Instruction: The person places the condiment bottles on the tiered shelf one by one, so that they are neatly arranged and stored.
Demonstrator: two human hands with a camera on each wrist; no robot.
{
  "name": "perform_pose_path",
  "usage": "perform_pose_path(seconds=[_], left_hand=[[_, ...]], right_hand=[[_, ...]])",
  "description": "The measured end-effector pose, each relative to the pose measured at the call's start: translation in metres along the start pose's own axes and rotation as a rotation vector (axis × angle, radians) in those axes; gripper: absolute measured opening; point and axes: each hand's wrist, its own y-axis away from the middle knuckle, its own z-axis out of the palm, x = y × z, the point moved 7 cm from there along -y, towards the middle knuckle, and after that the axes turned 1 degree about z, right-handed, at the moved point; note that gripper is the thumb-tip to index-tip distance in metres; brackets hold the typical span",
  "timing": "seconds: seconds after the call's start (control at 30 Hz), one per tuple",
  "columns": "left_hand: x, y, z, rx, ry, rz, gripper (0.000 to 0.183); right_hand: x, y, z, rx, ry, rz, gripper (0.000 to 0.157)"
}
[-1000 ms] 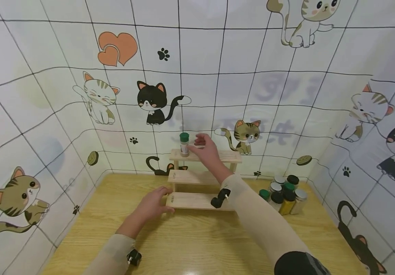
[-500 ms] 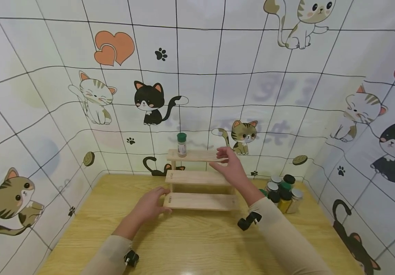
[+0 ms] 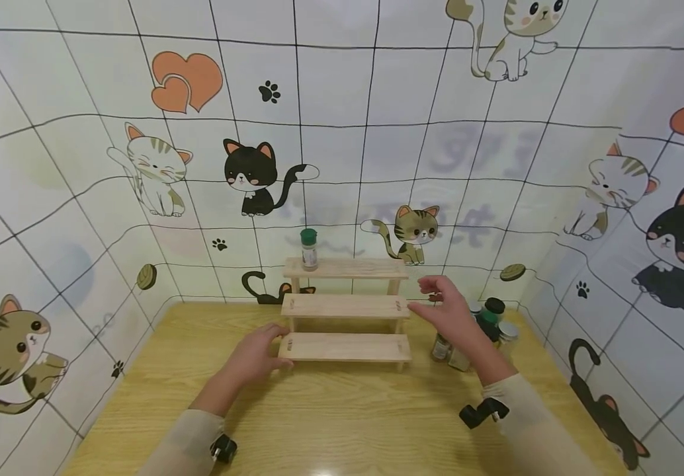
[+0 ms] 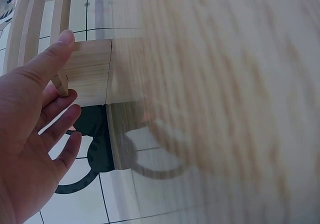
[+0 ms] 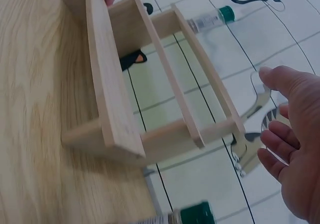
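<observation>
A three-tier wooden spice rack (image 3: 344, 345) stands on the table. My left hand (image 3: 253, 357) pinches the left end of its lowest board, thumb on one face and fingertips on the other in the left wrist view. A spice jar with a green lid (image 3: 309, 251) stands upright on the left part of the top tier. My right hand (image 3: 449, 314) is in the air just right of the rack, holding nothing, its fingers loosely bent. In the right wrist view the right hand's thumb (image 5: 280, 79) and fingers are apart. Behind the right hand, several spice jars (image 3: 491, 317) are partly hidden.
The wooden table (image 3: 318, 410) meets tiled-pattern walls (image 3: 342, 152) printed with cats behind and at both sides. The group of jars stands at the rack's right. In the right wrist view a green-lidded jar (image 5: 197, 214) lies at the bottom edge.
My right hand has come away from the green-lidded jar on the top tier and moved right and down, toward the jar group. The left hand stays at the rack's lowest board.
</observation>
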Motion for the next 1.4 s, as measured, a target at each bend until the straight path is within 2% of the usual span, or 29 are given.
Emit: perform_pose_path(seconds=[0.27, 0.53, 0.7, 0.93, 1.2, 1.4], left_hand=[[0.002, -0.002, 0.0, -0.014, 0.012, 0.005, 0.075], [0.0, 0.0, -0.002, -0.011, 0.012, -0.014, 0.074], [0.0, 0.001, -0.002, -0.018, 0.022, -0.017, 0.073], [0.005, 0.0, -0.005, -0.017, 0.028, 0.003, 0.072], [0.007, 0.002, -0.004, -0.018, 0.028, -0.004, 0.071], [0.008, 0.002, -0.006, -0.013, 0.029, 0.001, 0.072]], right_hand=[[0.024, 0.035, -0.036, 0.026, 0.138, 0.038, 0.056], [0.045, 0.06, -0.068, 0.078, 0.276, 0.04, 0.057], [0.063, 0.072, -0.093, 0.122, 0.28, 0.056, 0.057], [0.091, 0.086, -0.118, 0.154, 0.292, 0.154, 0.063], [0.12, 0.092, -0.129, 0.166, 0.284, 0.2, 0.062], [0.141, 0.092, -0.132, 0.145, 0.264, 0.194, 0.061]])
